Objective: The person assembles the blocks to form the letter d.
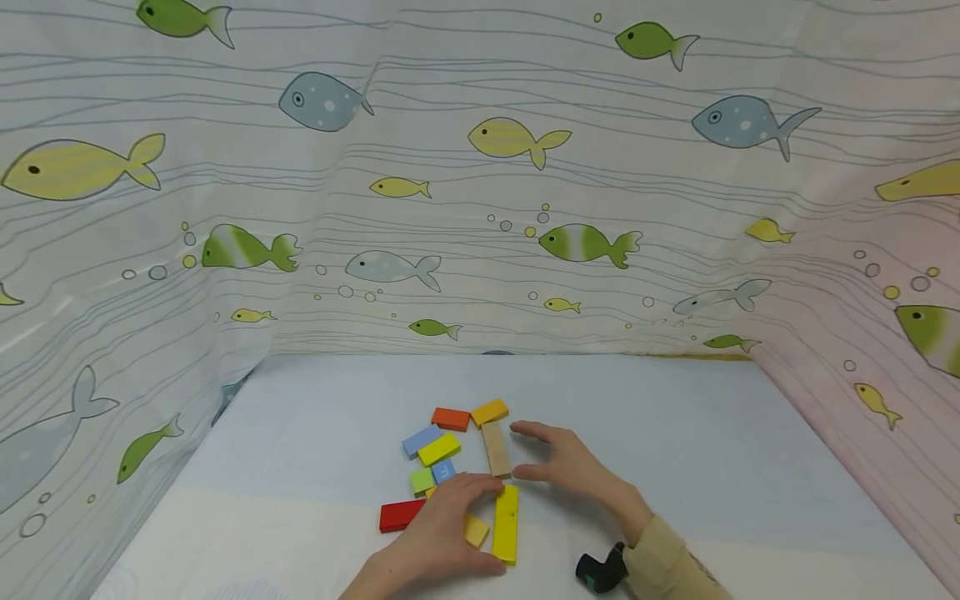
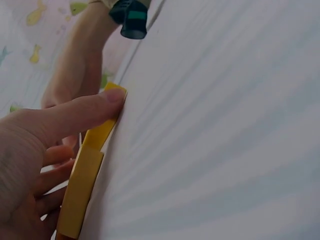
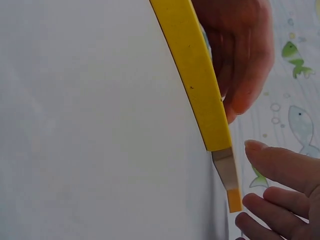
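Note:
My left hand (image 1: 438,529) spans a long yellow block (image 1: 506,527), with the thumb at its near end and the index finger by its far end. In the left wrist view the thumb (image 2: 100,106) lies against the yellow block (image 2: 101,131). A plain wooden block (image 1: 496,450) lies beyond it, almost in line. My right hand (image 1: 577,467) is just right of the wooden block, thumb and fingers apart. The right wrist view shows these fingers (image 3: 272,212) beside the wooden block (image 3: 228,170), holding nothing. A pale yellow block (image 1: 476,530) is partly hidden under the left hand.
An orange-yellow block (image 1: 490,412), an orange-red block (image 1: 451,418), a blue block (image 1: 422,441), a bright yellow block (image 1: 439,450), a green block (image 1: 422,481) and a red block (image 1: 401,515) lie left and beyond. A black device (image 1: 600,571) sits by the right sleeve.

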`<state>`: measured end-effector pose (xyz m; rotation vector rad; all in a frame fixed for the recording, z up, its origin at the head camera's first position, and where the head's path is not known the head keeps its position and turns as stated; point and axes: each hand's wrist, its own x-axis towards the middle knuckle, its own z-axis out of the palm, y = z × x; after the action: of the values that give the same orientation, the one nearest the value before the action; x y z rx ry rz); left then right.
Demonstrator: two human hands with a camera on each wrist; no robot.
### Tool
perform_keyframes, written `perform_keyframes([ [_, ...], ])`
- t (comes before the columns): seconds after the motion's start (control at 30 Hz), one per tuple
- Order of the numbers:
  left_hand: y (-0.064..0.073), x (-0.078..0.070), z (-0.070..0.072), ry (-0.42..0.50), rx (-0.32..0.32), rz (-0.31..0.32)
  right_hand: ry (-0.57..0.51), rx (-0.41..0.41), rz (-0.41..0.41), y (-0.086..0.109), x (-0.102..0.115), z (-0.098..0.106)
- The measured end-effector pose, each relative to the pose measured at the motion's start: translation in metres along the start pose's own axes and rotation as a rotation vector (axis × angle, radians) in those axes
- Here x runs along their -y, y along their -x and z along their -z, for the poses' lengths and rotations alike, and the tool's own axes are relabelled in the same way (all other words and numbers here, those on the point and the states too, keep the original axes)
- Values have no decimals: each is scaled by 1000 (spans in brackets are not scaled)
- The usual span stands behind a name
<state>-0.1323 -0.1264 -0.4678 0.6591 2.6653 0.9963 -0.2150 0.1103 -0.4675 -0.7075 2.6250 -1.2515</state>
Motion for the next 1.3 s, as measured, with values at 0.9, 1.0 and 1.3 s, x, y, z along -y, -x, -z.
perform_keyframes([
  [0.9, 1, 3, 4, 67, 54, 2, 17, 81, -29, -24, 1, -7],
  [1.0, 1, 2, 4, 65, 54, 11, 12, 87, -34, -24, 2, -6],
  [1.3, 2, 3, 6, 74, 50, 24, 13, 113, -26, -28, -2, -8],
])
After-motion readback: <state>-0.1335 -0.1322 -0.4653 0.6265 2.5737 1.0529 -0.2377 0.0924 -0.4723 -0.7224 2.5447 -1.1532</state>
